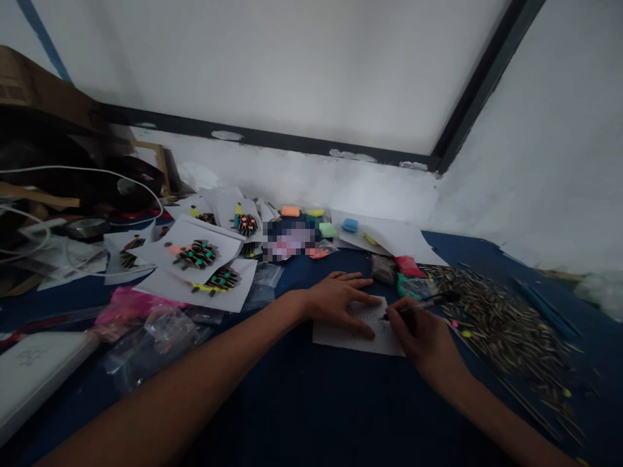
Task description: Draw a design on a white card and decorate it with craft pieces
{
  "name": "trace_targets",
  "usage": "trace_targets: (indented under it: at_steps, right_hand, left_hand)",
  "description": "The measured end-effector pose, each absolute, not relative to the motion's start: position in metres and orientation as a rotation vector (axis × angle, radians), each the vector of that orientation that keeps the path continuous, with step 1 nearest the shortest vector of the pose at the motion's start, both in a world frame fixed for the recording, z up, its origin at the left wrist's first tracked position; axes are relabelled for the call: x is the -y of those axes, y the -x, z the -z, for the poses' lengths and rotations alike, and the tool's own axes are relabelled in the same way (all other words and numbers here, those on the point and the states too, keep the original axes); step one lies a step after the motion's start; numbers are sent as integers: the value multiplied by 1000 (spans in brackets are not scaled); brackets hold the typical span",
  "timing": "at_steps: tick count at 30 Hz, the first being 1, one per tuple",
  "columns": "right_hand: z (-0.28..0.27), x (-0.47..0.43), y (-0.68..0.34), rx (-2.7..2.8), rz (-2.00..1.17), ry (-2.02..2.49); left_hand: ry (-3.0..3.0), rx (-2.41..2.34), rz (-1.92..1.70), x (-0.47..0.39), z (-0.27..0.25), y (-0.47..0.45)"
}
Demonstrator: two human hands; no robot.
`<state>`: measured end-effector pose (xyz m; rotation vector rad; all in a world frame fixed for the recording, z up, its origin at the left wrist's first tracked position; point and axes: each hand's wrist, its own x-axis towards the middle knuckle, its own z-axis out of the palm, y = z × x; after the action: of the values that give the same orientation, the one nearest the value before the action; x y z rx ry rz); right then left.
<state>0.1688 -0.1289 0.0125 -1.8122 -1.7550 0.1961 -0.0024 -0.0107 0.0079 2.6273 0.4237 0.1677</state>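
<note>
While the left hand (343,301) is lying flat across the sheet (382,338), fingers spread wide and grasping nothing, the right hand (421,331) is gripping a pen (434,299) between bent fingers, the tip pointing down at the sheet. The sheet is resting on the blue desk (296,402), partly under the left hand, and is showing small faint marks near the tip; whether the tip is touching it, I cannot tell. The step in hand is apparently writing or drawing, with the left hand probably steadying the sheet. The next move is calling for a still sheet and a light, controlled stroke. Seeds (506,324) are lying heaped to the right, cards (224,227) with seed-covered figures are lying over at the left, and a blue packet (349,224) is sitting well beyond the sheet
</note>
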Motion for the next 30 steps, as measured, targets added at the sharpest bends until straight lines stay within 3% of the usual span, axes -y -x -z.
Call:
trace_targets:
  at_steps: [30]
  right_hand:
    - [-12,128,-169,1767,-186,1790]
  left_hand:
    - [-2626,-422,-169,11,-9,3]
